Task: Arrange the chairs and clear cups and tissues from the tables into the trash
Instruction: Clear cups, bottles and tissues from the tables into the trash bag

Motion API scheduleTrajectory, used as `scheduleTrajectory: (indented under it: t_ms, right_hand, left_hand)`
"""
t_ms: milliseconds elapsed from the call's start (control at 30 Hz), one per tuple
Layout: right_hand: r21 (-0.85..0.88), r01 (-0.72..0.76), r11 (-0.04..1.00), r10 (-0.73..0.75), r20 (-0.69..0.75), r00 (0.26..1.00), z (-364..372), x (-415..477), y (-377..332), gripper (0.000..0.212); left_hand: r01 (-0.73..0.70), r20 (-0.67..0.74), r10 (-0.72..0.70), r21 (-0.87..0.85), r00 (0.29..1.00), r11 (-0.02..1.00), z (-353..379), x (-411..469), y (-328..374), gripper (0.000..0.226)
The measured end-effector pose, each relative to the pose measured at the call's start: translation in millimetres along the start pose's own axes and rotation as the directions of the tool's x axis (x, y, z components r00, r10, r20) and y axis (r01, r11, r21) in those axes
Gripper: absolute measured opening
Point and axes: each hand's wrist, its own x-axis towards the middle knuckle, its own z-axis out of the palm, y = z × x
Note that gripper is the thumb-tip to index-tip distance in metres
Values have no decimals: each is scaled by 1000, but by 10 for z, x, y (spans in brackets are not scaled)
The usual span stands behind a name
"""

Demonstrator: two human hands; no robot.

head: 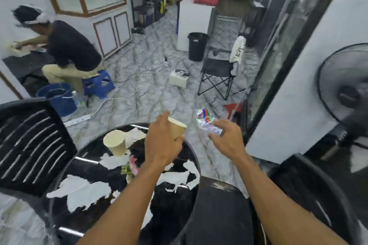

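Note:
My left hand grips a tan paper cup above the far edge of the round black table. My right hand holds a crumpled clear plastic wrapper with coloured print, past the table's right edge. A second cream paper cup stands on the table. Torn white tissues lie scattered over the tabletop, more of them near my left forearm. A black slatted chair stands at the table's left. A black trash bin stands far across the floor.
A seated person works at the left on a blue stool, a blue bucket beside them. White cables and a power strip cross the marble floor. A folding chair and a standing fan are on the right.

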Motion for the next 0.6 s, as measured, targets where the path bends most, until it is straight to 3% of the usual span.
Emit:
scheduleTrajectory:
  t_ms: [233, 367, 467, 600]
  right_hand:
    - [-19, -152, 988, 134, -383, 914, -1961, -1078, 671, 34]
    - [9, -296, 955, 245, -586, 772, -3031, -2130, 1077, 31]
    - [-4, -428, 904, 320, -656, 683, -3717, -2977, 1352, 33]
    - [37, -617, 786, 419, -765, 488, -4474, -4075, 1767, 37]
  left_hand:
    - [-283, 161, 317, -201, 935, 938, 861, -783, 1874, 86]
    - [-410, 235, 489, -317, 840, 855, 1404, -1706, 3000, 87]
    - [-457, 297, 579, -391, 759, 799, 1783, -2469, 3717, 85]
    - [-535, 375, 721, -490, 583, 688, 2251, -3527, 4501, 87]
